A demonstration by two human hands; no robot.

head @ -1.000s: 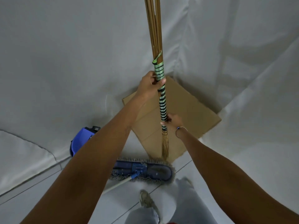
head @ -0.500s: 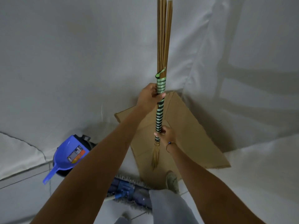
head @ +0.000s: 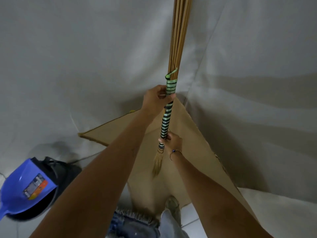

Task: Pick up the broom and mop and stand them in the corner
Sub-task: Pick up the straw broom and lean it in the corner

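Observation:
I hold a stick broom [head: 178, 40] upright in front of the white-draped corner, its long brown sticks running off the top of the view. Green and black striped binding wraps its handle, which ends in a short straw tuft near the floor. My left hand [head: 155, 98] grips the binding near its top. My right hand [head: 172, 142] grips it lower down, just above the tuft. The mop's blue fringed head [head: 132, 219] lies on the floor at the bottom edge, mostly hidden behind my left arm and leg.
A flat cardboard sheet [head: 197, 152] lies on the floor in the corner, under the broom. A blue dustpan [head: 27, 188] rests on a black bucket [head: 63, 170] at lower left. White cloth [head: 85, 57] covers both walls. My shoe [head: 173, 206] stands on the cardboard's near edge.
I have stepped closer to the corner with the broom in both hands. The cardboard and dustpan look nearer, and the mop head has slid to the bottom edge of the view.

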